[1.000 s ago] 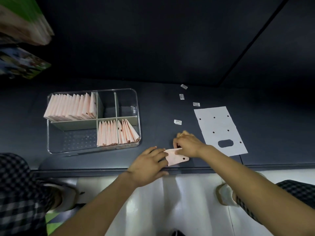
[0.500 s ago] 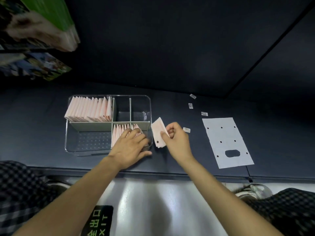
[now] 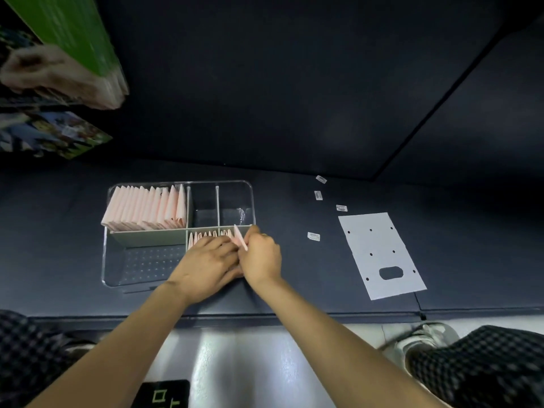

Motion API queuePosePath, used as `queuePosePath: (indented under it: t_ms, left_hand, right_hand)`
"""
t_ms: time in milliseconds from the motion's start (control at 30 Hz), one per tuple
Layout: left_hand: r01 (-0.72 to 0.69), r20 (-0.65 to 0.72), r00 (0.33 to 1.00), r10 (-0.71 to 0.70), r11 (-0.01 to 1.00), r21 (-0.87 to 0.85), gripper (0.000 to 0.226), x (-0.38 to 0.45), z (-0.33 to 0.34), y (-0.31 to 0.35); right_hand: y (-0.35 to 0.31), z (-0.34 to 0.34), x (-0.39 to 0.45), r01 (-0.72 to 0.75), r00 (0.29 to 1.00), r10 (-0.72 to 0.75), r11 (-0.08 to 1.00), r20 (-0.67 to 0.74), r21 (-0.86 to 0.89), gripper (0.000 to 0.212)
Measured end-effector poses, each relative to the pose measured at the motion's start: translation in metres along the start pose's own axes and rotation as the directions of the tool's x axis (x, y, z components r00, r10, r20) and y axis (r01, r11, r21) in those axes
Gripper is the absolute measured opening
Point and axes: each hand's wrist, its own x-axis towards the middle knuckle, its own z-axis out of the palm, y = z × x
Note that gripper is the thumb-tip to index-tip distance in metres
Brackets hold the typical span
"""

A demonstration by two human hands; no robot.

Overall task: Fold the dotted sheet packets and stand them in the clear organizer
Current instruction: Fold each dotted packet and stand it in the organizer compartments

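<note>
One folded pale-pink packet (image 3: 240, 242) pinched in my right hand (image 3: 260, 257), tilted over near-right compartment of clear plastic organizer (image 3: 106, 260). Left hand (image 3: 207, 262), fingers flat, presses row of standing pink packets (image 3: 206, 235) aside. Step: insertion. Next: slide packet upright into gap. White dotted sheet (image 3: 379, 251) waits on dark bench (image 3: 294, 290).

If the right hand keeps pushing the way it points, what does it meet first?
Probably the row of folded pink packets standing in the clear organizer's front compartment; the right hand pinches another folded pink packet beside them. Depth is unclear.
</note>
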Motion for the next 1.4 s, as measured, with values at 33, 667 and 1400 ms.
queuePosePath:
  t_ms: [33,667,1400]
  left_hand:
    - [0.002,0.005,1.0,-0.002,1.0,-0.021,0.041,-0.001,-0.001,-0.001]
    - [0.241,0.138,0.961,-0.238,0.97,-0.006,0.079,-0.005,-0.001,0.013]
    - [0.138,0.247,0.967,-0.071,0.954,-0.265,0.067,0.058,0.049,0.136]
  right_hand:
    - [-0.002,-0.001,0.001,-0.011,1.0,0.011,1.0,0.027,-0.003,0.021]
    - [0.072,-0.029,-0.008,0.195,0.975,-0.215,0.949,0.053,0.248,0.021]
    - [0.298,-0.066,-0.026,-0.033,0.998,0.031,0.999,-0.046,-0.038,0.02]
